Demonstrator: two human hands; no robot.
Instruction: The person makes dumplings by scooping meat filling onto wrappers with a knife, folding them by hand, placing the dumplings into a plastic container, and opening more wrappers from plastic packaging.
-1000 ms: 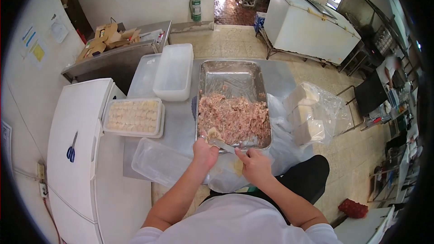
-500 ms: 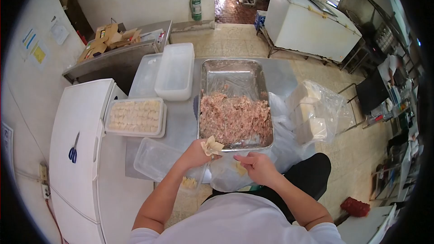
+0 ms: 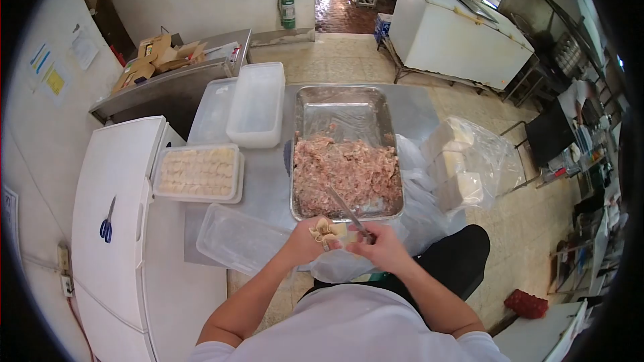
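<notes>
Folded dough [image 3: 323,230] gripped in left hand [image 3: 302,243] | right hand [image 3: 384,247] grips flat blade [image 3: 347,210], now over minced meat [image 3: 345,167], within reach

Wht shirt [image 3: 349,325] w/ short slvs [image 3: 213,350] ending nr elbows, blk trousers [image 3: 463,261].

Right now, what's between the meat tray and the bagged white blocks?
Crumpled clear plastic lies on the table between the tray and the bagged blocks, as the head view shows.
</notes>
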